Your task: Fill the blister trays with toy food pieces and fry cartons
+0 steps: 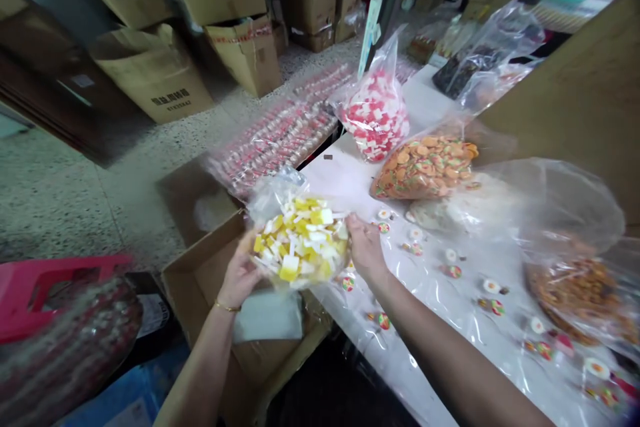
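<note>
The left hand and the right hand held between them a clear plastic bag of yellow-and-white pieces, raised over the open cardboard box and the near edge of the white table. The left fingers were curled around the bag's left side, some of them hidden; the right thumb and fingers pinched its right edge, though exactly how the tips met could not be told. A thin bracelet circled the left wrist. A pale packet lay inside the box. On the table, beyond the hands, a bag of pink-and-white pieces stood just beside a bag of orange discs. Small round ornaments lay in rows nearer the right forearm, with a bag of brown pieces farther right.
</note>
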### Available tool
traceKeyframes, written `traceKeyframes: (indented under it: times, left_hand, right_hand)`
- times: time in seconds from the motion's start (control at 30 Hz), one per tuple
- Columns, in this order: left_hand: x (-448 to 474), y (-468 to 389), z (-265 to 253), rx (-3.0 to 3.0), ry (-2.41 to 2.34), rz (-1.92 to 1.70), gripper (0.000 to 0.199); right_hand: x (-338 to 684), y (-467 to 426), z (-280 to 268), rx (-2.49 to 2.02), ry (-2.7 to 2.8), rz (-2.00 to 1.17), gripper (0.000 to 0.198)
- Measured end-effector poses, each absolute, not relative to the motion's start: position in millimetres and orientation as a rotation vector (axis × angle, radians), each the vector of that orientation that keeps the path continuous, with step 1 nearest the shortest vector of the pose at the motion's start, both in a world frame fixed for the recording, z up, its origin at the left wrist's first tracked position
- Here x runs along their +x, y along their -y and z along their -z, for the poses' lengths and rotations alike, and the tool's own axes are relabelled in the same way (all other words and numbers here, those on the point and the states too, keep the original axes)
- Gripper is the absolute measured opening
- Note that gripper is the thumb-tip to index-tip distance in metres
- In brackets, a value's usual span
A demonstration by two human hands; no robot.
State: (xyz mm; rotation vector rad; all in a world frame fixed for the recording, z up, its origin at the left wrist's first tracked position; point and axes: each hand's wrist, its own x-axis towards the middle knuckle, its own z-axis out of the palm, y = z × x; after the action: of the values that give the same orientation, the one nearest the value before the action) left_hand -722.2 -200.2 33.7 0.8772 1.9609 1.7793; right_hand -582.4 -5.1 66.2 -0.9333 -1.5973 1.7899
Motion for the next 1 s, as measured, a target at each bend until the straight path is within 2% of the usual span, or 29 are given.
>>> traceKeyframes:
  times: [0.1, 0.23, 0.4, 0.6, 0.77, 1.0]
  left_hand:
    - [-720, 187, -31, 0.779, -1.953, -1.809, 0.05]
    - [-720, 172, -29, 0.64, -2.015, -1.931, 0.038]
    - [-718, 159, -30, 0.578, -2.128, -2.054, 0.017]
    - [-711, 156, -19, 0.076, -2.084, -2.268, 0.019]
    - [-712, 172, -12, -0.067, -1.954, -2.423, 0.023]
    - [-713, 192, -43, -0.139, -1.868, -2.363, 0.027]
  right_hand:
    - [-596, -7, -64, -0.909, 1.36, -1.94, 0.042]
    - [-603, -17, -64, -0.803, 1.356, -2.075, 0.043]
    - [-605, -18, -59, -0.913, 1.272, -1.934, 0.037]
    - [-615, -5, -62, -1.088, 1.356, -1.666, 0.034]
    - [-620, 20, -71, -0.976, 1.504, -1.64, 0.028]
    - [-625, 28, -103, -0.899, 1.575, -1.59, 0.037]
